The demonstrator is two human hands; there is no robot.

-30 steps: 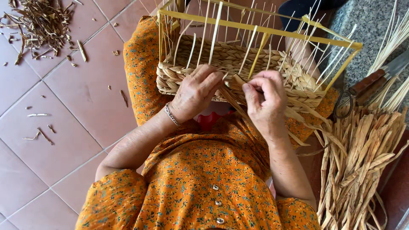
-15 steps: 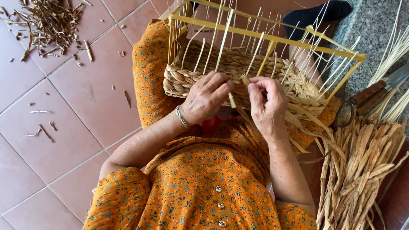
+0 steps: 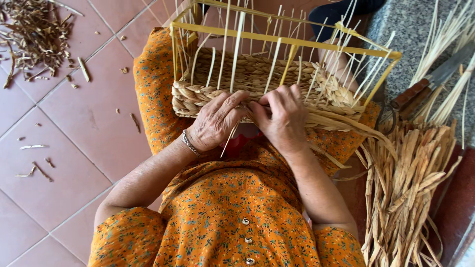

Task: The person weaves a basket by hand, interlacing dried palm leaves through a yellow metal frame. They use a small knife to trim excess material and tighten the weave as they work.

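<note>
Both hands: my left hand [image 3: 217,121] and right hand [image 3: 282,118] have closed together, pinching a straw strand [image 3: 341,123] at the basket [image 3: 257,81] front wall.
Basket: on my lap, shifted nearer.
Weave: another pass tightening.

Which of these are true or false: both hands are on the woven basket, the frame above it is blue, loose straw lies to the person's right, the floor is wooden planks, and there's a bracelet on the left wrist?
1. Both the left hand and the right hand touch the basket. True.
2. The frame above the basket is blue. False: it is yellow.
3. A bundle of straw lies to the person's right. True.
4. The floor is wooden planks. False: it is reddish tiles with scraps scattered on them.
5. A bracelet sits on the left wrist. True.
</note>
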